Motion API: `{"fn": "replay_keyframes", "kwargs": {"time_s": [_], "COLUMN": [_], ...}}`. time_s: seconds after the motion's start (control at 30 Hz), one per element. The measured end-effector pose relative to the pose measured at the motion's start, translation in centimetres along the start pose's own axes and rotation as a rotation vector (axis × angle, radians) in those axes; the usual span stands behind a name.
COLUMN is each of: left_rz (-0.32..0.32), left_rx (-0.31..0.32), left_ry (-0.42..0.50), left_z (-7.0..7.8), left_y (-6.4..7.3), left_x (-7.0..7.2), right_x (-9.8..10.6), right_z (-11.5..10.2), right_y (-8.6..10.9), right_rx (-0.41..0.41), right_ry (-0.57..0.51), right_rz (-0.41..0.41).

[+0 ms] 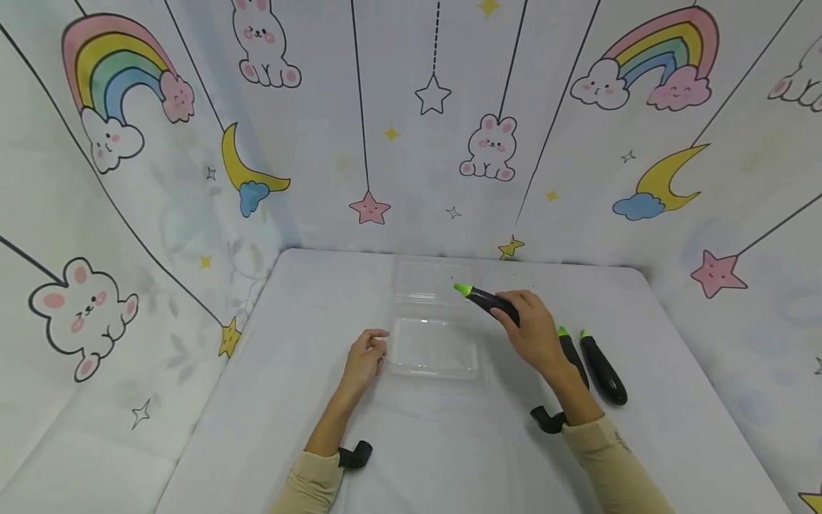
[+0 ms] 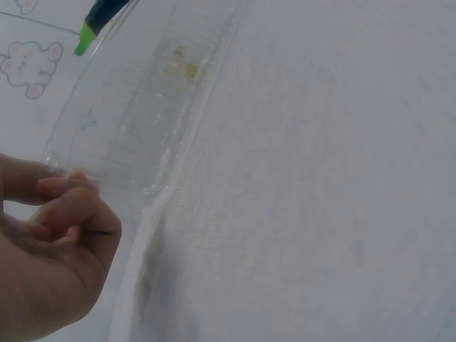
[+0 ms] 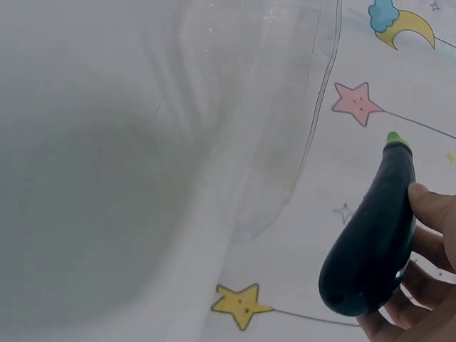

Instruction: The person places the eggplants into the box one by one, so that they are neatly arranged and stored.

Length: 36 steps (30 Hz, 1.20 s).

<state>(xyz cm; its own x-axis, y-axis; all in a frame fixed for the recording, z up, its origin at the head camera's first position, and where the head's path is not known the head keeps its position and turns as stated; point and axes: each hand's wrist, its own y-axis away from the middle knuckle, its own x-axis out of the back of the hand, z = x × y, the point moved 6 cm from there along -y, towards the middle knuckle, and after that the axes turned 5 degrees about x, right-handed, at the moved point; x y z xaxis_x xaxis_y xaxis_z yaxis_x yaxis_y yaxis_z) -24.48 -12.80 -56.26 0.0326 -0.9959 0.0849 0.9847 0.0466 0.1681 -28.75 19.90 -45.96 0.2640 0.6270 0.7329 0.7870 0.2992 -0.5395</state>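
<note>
My right hand grips an eggplant, dark and glossy with a bright green stem end, raised beside the lid of a clear plastic box. In the right wrist view the eggplant lies between thumb and curled fingers. The clear plastic box lies with its lid folded back, away from me. At the box's left edge, my left hand pinches the rim with bent fingers. The left wrist view has these fingertips right at the clear rim, and the eggplant's green tip beyond it.
Two more eggplants lie right of the box: one in full view, the other partly behind my right wrist. A white cloth covers the table. Cartoon-printed fabric stands along the back and sides.
</note>
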Motion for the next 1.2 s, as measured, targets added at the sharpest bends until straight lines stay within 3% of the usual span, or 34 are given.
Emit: {"fn": "replay_keyframes", "kwargs": {"time_s": [0.33, 0.83, 1.2], "left_rz": [-0.012, -0.001, -0.011], "left_rx": [0.001, -0.01, -0.007], "left_ry": [0.009, 0.0, 0.014], "left_z": [0.1, 0.1, -0.1], "left_y": [0.0, 0.1, -0.1], "left_x": [-0.2, -0.1, 0.0], "right_x": [-1.5, -3.7, -5.5], "right_z": [-0.7, -1.7, -2.7], "right_y": [-0.8, -1.4, -1.7], "right_rx": [0.031, 0.001, 0.049], "right_ry": [-0.008, 0.011, 0.031], "right_rz": [-0.031, -0.136, -0.192]}}
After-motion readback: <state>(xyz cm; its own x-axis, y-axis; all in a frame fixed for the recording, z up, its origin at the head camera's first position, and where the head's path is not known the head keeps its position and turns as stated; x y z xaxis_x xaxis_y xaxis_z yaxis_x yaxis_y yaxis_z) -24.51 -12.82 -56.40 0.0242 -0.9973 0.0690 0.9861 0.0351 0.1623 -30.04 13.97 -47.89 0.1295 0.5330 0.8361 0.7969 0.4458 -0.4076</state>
